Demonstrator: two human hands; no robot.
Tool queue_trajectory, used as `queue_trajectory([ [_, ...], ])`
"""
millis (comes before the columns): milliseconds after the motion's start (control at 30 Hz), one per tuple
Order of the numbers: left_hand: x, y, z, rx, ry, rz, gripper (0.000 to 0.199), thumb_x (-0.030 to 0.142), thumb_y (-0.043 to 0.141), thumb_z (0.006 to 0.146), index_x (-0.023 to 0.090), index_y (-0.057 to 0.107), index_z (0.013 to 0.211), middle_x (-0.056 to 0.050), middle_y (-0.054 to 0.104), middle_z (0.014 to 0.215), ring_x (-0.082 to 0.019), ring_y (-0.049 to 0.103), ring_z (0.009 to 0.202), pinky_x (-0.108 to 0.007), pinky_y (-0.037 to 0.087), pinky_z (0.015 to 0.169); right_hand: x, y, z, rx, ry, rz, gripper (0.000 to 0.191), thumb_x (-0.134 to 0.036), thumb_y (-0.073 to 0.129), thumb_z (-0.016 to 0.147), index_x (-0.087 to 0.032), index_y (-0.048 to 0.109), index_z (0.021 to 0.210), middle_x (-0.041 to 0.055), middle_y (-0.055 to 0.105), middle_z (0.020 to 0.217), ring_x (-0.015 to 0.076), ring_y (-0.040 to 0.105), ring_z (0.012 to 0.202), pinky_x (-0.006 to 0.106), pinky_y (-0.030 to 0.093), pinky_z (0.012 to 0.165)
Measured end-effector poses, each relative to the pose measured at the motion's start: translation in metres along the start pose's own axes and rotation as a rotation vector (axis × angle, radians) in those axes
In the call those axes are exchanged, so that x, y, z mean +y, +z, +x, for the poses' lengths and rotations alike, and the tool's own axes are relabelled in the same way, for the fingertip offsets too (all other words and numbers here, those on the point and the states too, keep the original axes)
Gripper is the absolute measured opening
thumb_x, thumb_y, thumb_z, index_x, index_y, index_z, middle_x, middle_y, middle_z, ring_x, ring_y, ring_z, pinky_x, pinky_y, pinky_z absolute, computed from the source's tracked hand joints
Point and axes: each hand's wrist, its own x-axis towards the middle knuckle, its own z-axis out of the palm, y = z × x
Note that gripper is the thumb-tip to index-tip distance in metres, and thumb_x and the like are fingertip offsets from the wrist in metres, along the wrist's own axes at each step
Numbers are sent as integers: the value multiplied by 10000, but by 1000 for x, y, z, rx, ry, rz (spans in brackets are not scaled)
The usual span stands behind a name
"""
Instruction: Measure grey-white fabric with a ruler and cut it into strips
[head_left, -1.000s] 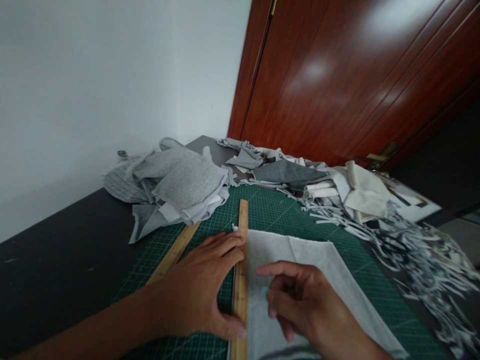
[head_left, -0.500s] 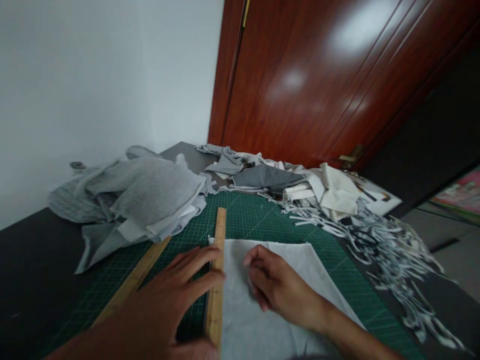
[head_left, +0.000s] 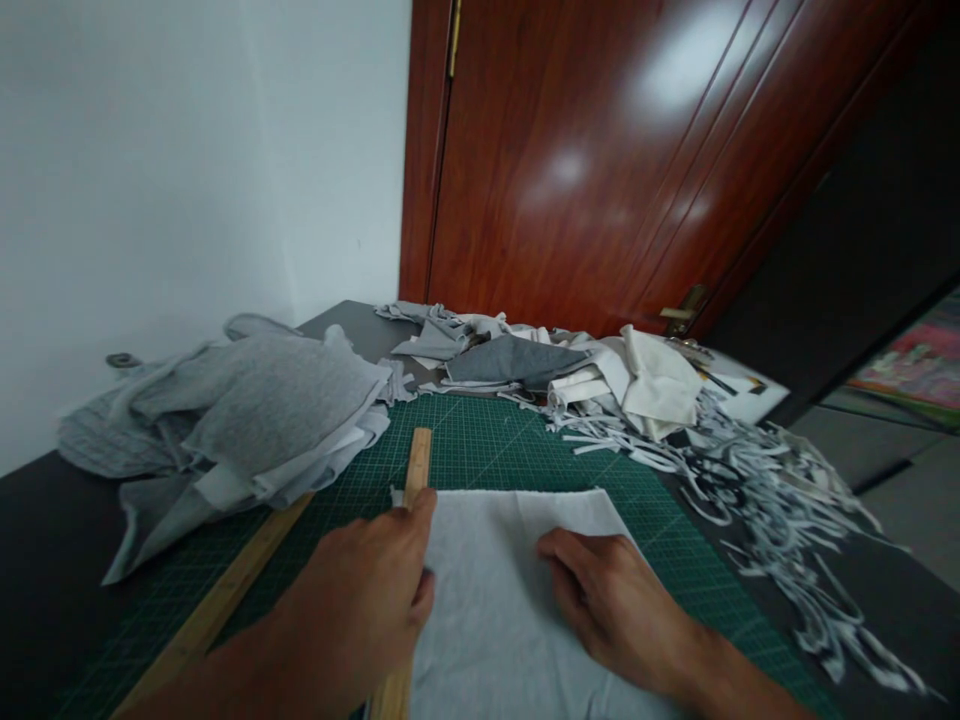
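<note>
Cloth (head_left: pixel 480 610); below right hand (head_left: pixel 619 610), curled narrow; ruler (head_left: pixel 418 462); beneath left hand (head_left: pixel 360 590), grip cannot be told

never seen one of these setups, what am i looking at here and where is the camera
There is no machine here: these are a person's two bare hands. Every picture comes from one camera worn on the head, looking forward and down.

A green cutting mat lies on a dark table, with a pale cloth spread on it. The left hand is on a wooden ruler that lies along the cloth's left side. The right hand is curled over the cloth; I cannot tell whether it holds anything.

Further left are a second wooden strip and a heap of grey fabric. Fabric scraps lie at the back, and thin strips to the right. Behind is a reddish-brown door.
</note>
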Motion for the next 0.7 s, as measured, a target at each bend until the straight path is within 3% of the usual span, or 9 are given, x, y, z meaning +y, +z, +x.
queue_trajectory([
  [167,2,-5,4,-11,-116,17,430,123,541,912,111,550,1342,-173,809,1006,-345,823,946,-373,587,723,20,0,-12,28,42,64,275,-124,446,1000,-165,711,1057,73,756,775,230,728,632,325,451,626],
  [333,-1,-4,4,58,-188,61,615,113,526,885,38,480,1494,-184,803,946,-390,820,917,-452,602,785,24,7,-16,18,34,113,273,-119,451,1003,-183,715,1027,84,788,831,264,786,736,334,497,681],
  [433,-11,-2,3,99,-176,76,561,94,486,899,63,571,1453,-196,810,999,-391,813,968,-491,599,852,24,12,-18,31,37,125,274,-118,446,1009,-171,708,1068,97,801,839,274,792,734,343,500,679],
  [567,-22,-13,4,147,-140,64,387,105,438,959,185,697,1235,-134,818,1060,-322,796,1014,-446,577,882,26,16,-19,41,33,122,259,-122,448,1020,-173,694,1081,97,804,816,278,786,695,347,483,648],
  [700,-1,-31,9,294,-37,241,341,87,433,975,218,682,1167,-100,794,1071,-294,770,888,-421,558,746,26,16,-18,45,31,125,244,-107,461,1018,-193,688,1052,80,805,815,252,773,678,331,480,635],
])
